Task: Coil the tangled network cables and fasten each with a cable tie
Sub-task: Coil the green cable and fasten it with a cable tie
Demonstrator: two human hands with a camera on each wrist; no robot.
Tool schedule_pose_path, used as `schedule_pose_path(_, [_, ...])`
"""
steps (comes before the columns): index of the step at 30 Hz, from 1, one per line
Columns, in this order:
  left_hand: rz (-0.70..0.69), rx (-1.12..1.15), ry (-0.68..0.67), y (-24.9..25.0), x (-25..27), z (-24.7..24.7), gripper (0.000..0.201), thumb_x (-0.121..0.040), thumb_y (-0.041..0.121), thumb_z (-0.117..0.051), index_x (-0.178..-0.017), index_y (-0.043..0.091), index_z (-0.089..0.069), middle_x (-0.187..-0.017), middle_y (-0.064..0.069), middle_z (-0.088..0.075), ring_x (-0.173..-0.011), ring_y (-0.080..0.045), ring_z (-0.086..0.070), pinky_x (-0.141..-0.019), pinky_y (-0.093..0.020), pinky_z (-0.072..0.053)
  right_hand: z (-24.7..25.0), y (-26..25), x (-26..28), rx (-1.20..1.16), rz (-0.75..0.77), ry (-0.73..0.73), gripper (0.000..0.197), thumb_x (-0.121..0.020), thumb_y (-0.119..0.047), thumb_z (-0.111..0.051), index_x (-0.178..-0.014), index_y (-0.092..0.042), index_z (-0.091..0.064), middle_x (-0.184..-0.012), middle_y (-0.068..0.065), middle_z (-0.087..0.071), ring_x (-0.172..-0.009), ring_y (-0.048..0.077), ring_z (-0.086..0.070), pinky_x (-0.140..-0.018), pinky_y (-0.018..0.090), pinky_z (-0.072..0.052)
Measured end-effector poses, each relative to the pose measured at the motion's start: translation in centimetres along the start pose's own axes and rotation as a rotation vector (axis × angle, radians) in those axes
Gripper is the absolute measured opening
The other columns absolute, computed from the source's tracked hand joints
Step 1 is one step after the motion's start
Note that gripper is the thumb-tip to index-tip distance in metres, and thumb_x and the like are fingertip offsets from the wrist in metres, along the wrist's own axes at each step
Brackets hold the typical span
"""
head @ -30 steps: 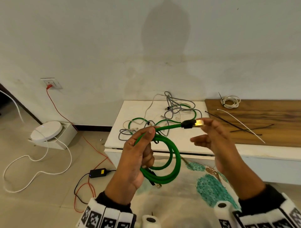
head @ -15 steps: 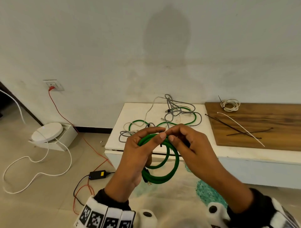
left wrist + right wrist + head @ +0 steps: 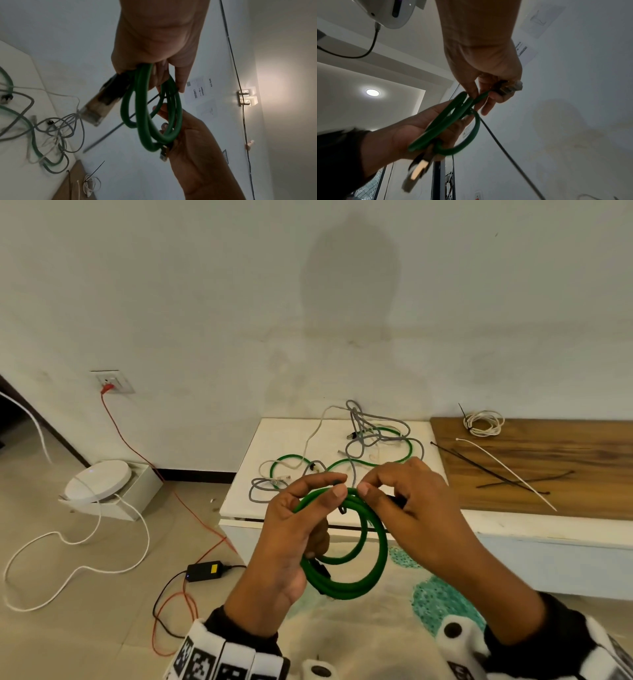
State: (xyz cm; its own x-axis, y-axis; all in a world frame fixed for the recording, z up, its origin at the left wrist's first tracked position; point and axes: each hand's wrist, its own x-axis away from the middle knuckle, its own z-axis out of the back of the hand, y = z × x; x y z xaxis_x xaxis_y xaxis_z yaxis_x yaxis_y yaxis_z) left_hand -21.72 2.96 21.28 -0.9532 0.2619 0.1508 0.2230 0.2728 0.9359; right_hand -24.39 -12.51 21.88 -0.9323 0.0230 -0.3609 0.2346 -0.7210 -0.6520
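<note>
Left of frame, head view: wall socket (image 3: 113, 381), white disc unit (image 3: 97, 481) on the floor, black adapter (image 3: 205, 571).

Centre: left hand (image 3: 291, 542), fingers curled round the green coil (image 3: 346, 553), thumb pinching its top. The coil hangs upright in mid-air before the tabletop (image 3: 239, 501), its loops facing the camera; one plug (image 3: 101, 102) juts from under the left palm.

Centre right: right hand (image 3: 407, 508), thumb and forefinger pinching the coil top, just beside the left thumb. The other plug (image 3: 510, 88) sits among its curled fingers.

Behind: tangled cables (image 3: 356, 450), grey, white and green, loose on the tabletop.

Right: wood board (image 3: 582, 501) carrying loose ties (image 3: 507, 470) and a tied white coil (image 3: 483, 423).

Key relation, by judgement: the ties lie to the right of both hands, long axes running diagonally; the right hand is nearer, so it should let go and reach while the left holds the coil.
</note>
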Motion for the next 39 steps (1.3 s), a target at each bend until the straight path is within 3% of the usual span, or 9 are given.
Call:
schedule_pose_path(5, [0.006,-0.059,-0.061,0.4,-0.1,0.3,0.032,-0.057,0.028,-0.073,-0.087,0.016,-0.072,-0.045,0.001,-0.048,-0.033,-0.008,-0.023,-0.039,-0.021,-0.021,2.5,-1.5,-1.9,0.241,0.102,-0.156,0.025,-0.08,-0.056,-0.053,-0.09,-0.038,-0.067,-0.068,-0.025,-0.047,-0.082,-0.003,-0.038,-0.056,0.02,-0.025])
schedule_pose_path(9, [0.02,-0.047,-0.119,0.9,-0.2,0.2,0.03,-0.06,0.023,-0.071,-0.089,0.018,-0.071,-0.043,0.003,-0.045,-0.032,-0.007,-0.023,-0.039,-0.021,-0.021,4.2,-2.0,-3.5,0.176,0.129,-0.23,0.026,-0.075,-0.057,-0.052,-0.086,-0.039,-0.068,-0.074,-0.019,-0.055,-0.083,0.002,-0.041,-0.06,0.026,-0.034])
schedule_pose_path(14, [0.005,-0.159,-0.166,1.4,-0.9,0.3,0.041,-0.061,0.026,-0.071,-0.101,0.016,-0.066,-0.051,0.001,-0.055,-0.033,-0.007,-0.027,-0.038,-0.02,-0.027,5.0,-2.0,-4.2,0.281,0.188,-0.22,0.01,-0.083,-0.042,-0.062,-0.086,-0.035,-0.069,-0.079,-0.015,-0.062,-0.086,0.007,-0.043,-0.061,0.027,-0.039])
schedule_pose_path(17, [-0.034,-0.273,-0.22,1.6,-1.4,0.5,0.031,-0.066,0.025,-0.071,-0.095,0.016,-0.064,-0.063,-0.01,-0.06,-0.034,-0.01,-0.034,-0.04,-0.021,-0.035,5.0,-2.0,-3.9,0.317,0.21,-0.247,0.01,-0.088,-0.038,-0.058,-0.09,-0.032,-0.066,-0.084,-0.014,-0.064,-0.086,0.01,-0.053,-0.07,0.034,-0.047])
schedule_pose_path(20, [-0.043,-0.354,-0.27,1.6,-1.5,0.6,0.017,-0.078,0.017,-0.067,-0.092,0.011,-0.058,-0.05,-0.006,-0.047,-0.035,-0.01,-0.031,-0.039,-0.02,-0.031,4.2,-1.5,-3.4,0.377,0.176,-0.365,0.009,-0.095,-0.036,-0.046,-0.097,-0.031,-0.053,-0.084,-0.013,-0.06,-0.074,0.008,-0.051,-0.062,0.025,-0.04])
schedule_pose_path(23, [-0.031,-0.38,-0.219,1.3,-1.6,0.4,0.005,-0.089,0.006,-0.055,-0.089,0.011,-0.054,-0.045,0.007,-0.039,-0.039,-0.007,-0.025,-0.042,-0.021,-0.02,3.0,-1.5,-2.8,0.36,0.201,-0.344,0.015,-0.097,-0.037,-0.04,-0.106,-0.034,-0.053,-0.081,-0.014,-0.056,-0.07,0.007,-0.045,-0.057,0.019,-0.031])
schedule_pose_path(27, [-0.03,-0.356,-0.11,0.8,-1.5,0.2,0.01,-0.09,0.01,-0.053,-0.082,0.015,-0.056,-0.041,0.008,-0.038,-0.04,-0.008,-0.022,-0.045,-0.023,-0.018,2.2,-1.5,-2.6,0.324,0.21,-0.301,0.02,-0.097,-0.042,-0.038,-0.105,-0.036,-0.055,-0.07,-0.018,-0.05,-0.066,0.004,-0.045,-0.054,0.018,-0.028])
schedule_pose_path(30, [-0.011,-0.337,-0.139,0.9,-1.4,0.4,0.004,-0.088,0.016,-0.057,-0.085,0.014,-0.056,-0.04,0.007,-0.041,-0.038,-0.007,-0.022,-0.044,-0.023,-0.019,2.3,-1.4,-2.7,0.292,0.204,-0.283,0.018,-0.096,-0.041,-0.043,-0.1,-0.035,-0.059,-0.057,-0.019,-0.04,-0.057,0.002,-0.04,-0.051,0.018,-0.021])
schedule_pose_path(39, [0.019,-0.143,-0.268,1.8,-1.6,1.2,0.011,-0.081,0.024,-0.066,-0.073,0.02,-0.059,-0.045,0.004,-0.031,-0.036,-0.007,-0.02,-0.038,-0.021,-0.021,5.4,-1.3,-3.3,0.218,0.191,-0.218,0.03,-0.088,-0.052,-0.041,-0.089,-0.034,-0.065,-0.052,-0.023,-0.044,-0.071,-0.006,-0.05,-0.05,0.017,-0.024])
